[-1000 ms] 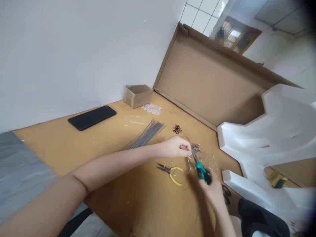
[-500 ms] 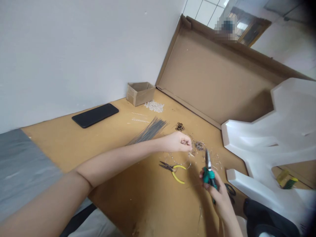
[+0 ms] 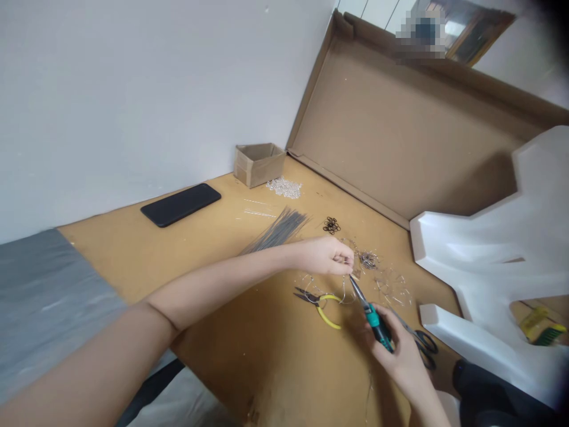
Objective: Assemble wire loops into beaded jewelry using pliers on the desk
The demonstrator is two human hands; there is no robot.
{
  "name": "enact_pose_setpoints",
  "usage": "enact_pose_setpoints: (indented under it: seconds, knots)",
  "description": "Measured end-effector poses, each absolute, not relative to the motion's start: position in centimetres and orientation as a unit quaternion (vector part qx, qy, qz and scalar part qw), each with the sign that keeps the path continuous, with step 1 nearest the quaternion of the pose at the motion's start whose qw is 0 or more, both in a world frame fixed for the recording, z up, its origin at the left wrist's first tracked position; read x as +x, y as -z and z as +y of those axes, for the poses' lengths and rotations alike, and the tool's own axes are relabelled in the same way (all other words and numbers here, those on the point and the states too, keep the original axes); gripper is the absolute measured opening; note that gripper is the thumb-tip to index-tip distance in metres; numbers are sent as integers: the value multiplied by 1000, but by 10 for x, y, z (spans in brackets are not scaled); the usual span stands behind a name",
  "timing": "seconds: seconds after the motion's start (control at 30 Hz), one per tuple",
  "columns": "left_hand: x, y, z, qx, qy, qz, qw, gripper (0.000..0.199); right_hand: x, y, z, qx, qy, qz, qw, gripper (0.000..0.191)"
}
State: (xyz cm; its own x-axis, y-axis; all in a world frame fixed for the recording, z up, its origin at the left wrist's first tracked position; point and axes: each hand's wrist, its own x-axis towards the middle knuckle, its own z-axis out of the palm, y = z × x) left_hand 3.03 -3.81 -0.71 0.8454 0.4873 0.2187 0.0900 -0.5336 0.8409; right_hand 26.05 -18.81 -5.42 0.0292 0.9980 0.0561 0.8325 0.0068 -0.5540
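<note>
My left hand (image 3: 331, 256) is closed, its fingertips pinching something thin, apparently a wire, that is too small to make out well. My right hand (image 3: 395, 344) grips green-and-black pliers (image 3: 376, 323), whose metal tips reach the fingertips of the left hand. Below the left hand, yellow-handled pliers (image 3: 329, 317) lie on the table among loops of thin wire. A bundle of grey wires (image 3: 284, 228) lies behind the left forearm. Black rings (image 3: 331, 225) and a small heap of metal pieces (image 3: 368, 259) are just beyond the hand.
Farther back are a small cardboard box (image 3: 260, 166), a clear-bead pile (image 3: 285, 187) and a black phone (image 3: 181, 204). A large cardboard tray (image 3: 413, 124) stands behind. On the right are scissors (image 3: 427, 344) and white foam (image 3: 471, 261). A pixelated person (image 3: 422, 32) shows at the top.
My right hand has tilted the green pliers leftward, and their tips have come up to my left fingertips. The whole view has shifted slightly, uncovering more of the scissors.
</note>
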Motion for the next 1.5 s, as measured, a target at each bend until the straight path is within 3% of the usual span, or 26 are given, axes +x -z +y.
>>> enact_pose_setpoints:
  seconds: [1.1, 1.5]
  knots:
    - [28, 1, -47, 874, -220, 154, 404, 16, 261, 42, -197, -690, -80, -698, 174, 40]
    - [31, 2, -46, 851, -223, 144, 453, 17, 256, 35, -196, -683, -208, -676, 180, 40]
